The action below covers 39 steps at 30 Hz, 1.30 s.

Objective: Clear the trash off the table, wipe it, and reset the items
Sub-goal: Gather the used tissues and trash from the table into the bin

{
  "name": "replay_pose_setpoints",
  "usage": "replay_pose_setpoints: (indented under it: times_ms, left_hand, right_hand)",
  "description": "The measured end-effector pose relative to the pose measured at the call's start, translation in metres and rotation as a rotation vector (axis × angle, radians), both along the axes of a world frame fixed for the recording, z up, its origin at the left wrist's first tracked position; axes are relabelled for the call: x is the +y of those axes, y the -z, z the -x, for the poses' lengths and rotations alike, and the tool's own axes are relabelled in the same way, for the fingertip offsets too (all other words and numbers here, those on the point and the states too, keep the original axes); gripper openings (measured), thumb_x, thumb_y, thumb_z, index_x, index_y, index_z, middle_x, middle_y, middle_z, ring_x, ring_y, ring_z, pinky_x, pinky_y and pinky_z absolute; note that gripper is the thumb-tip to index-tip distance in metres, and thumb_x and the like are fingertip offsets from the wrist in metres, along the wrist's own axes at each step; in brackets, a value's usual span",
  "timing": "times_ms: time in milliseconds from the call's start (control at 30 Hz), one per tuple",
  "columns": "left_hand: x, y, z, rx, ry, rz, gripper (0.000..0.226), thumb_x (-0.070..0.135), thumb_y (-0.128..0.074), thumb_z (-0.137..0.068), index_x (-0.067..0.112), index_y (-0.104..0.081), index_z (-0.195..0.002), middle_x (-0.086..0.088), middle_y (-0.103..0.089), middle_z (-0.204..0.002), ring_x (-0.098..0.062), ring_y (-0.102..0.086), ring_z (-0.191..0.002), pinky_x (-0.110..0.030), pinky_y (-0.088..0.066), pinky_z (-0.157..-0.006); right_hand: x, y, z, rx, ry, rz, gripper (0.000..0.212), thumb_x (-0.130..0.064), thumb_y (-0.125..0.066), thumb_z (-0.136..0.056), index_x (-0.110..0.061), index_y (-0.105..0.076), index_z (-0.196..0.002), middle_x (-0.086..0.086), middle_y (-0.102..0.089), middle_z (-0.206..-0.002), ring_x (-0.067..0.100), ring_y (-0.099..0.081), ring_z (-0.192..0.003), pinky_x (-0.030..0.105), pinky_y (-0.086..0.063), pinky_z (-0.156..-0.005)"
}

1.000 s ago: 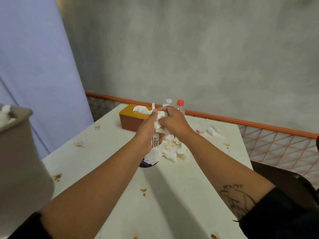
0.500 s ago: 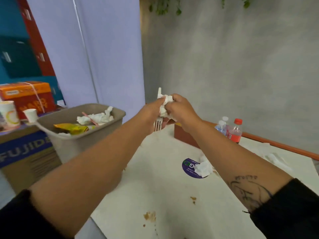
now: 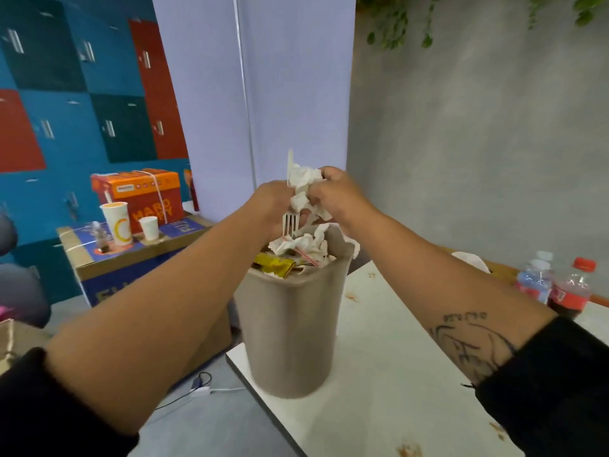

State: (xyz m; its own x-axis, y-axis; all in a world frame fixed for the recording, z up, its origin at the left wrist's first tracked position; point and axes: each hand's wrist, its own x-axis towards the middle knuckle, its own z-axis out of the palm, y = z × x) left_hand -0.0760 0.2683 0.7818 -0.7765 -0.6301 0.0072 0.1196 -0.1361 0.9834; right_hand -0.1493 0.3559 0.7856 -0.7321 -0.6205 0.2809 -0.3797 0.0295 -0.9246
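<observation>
Two hands, the left hand [image 3: 270, 206] and the right hand [image 3: 339, 199], pinch crumpled tissues [image 3: 304, 179] and a white plastic fork [image 3: 290, 222] in curled fingers just above the heaped bin [image 3: 290, 324] at the table [image 3: 379, 374] corner; trash-clearing is in hand, and next both grips likely need loosening over it.

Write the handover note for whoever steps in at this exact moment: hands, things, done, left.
Left hand and right hand: both grip one bundle of crumpled tissues and a white plastic fork, held over the trash bin.
Bin: at the table corner, nearly full of tissues and a yellow wrapper.
On the table: water bottle, red-capped bottle, brown stains.
Done: this bundle is off the table.
Left: drop it in the bin, wipe the stains, reset the items.
</observation>
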Motion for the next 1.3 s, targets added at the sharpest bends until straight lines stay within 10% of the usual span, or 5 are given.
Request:
replay_pose_setpoints:
  times_ms: [333, 500, 833, 967, 1300]
  left_hand:
    - [-0.053, 0.038, -0.009, -0.46, 0.133, 0.285, 0.021, -0.015, -0.043, -0.088, -0.003, -0.056, -0.099, -0.021, -0.059, -0.094, -0.028, -0.06, -0.074, -0.034, -0.057, -0.058]
    - [-0.061, 0.038, -0.006, -0.725, 0.048, 1.058, 0.024, 0.011, -0.05, -0.091, 0.006, -0.051, -0.115, -0.011, -0.057, -0.11, -0.024, -0.054, -0.093, -0.026, -0.043, -0.071]
    - [-0.067, 0.042, -0.002, -0.434, 0.41, 1.14, 0.038, 0.031, -0.051, -0.087, 0.021, -0.059, -0.123, -0.001, -0.06, -0.125, -0.023, -0.055, -0.115, -0.04, -0.042, -0.101]
    - [-0.111, 0.079, 0.043, -0.627, 0.449, 1.374, 0.058, 0.052, -0.059, -0.054, 0.041, -0.061, -0.111, 0.017, -0.062, -0.116, -0.007, -0.056, -0.109, -0.036, -0.047, -0.096]
    - [-0.064, 0.056, 0.011, -1.028, 0.753, 1.394, 0.054, 0.028, -0.049, -0.095, 0.024, -0.032, -0.146, 0.004, -0.043, -0.143, -0.016, -0.043, -0.126, -0.027, -0.034, -0.104]
  right_hand:
    - [-0.027, 0.033, -0.002, 0.174, 0.028, -0.608, 0.015, 0.003, -0.055, -0.074, -0.011, -0.054, -0.078, 0.004, -0.044, -0.067, 0.017, -0.039, -0.058, 0.021, -0.03, -0.048]
    - [-0.024, 0.025, -0.009, 0.324, 0.097, -0.804, 0.009, 0.003, -0.05, -0.076, 0.002, -0.055, -0.068, 0.015, -0.054, -0.067, 0.017, -0.041, -0.056, 0.02, -0.028, -0.046]
    - [-0.019, 0.013, -0.027, 0.289, -0.065, -0.884, 0.049, -0.028, -0.067, -0.085, -0.018, -0.054, -0.131, 0.005, -0.055, -0.127, 0.029, -0.056, -0.111, 0.039, -0.056, -0.077]
    - [-0.031, 0.028, -0.035, 0.542, -0.11, -1.086, 0.042, -0.034, -0.064, -0.086, -0.019, -0.057, -0.125, -0.002, -0.057, -0.103, 0.017, -0.056, -0.087, 0.019, -0.04, -0.048]
    - [-0.045, 0.051, -0.023, 0.671, -0.22, -1.317, 0.026, -0.022, -0.05, -0.093, -0.013, -0.06, -0.116, -0.004, -0.055, -0.081, 0.008, -0.048, -0.063, 0.018, -0.032, -0.048]
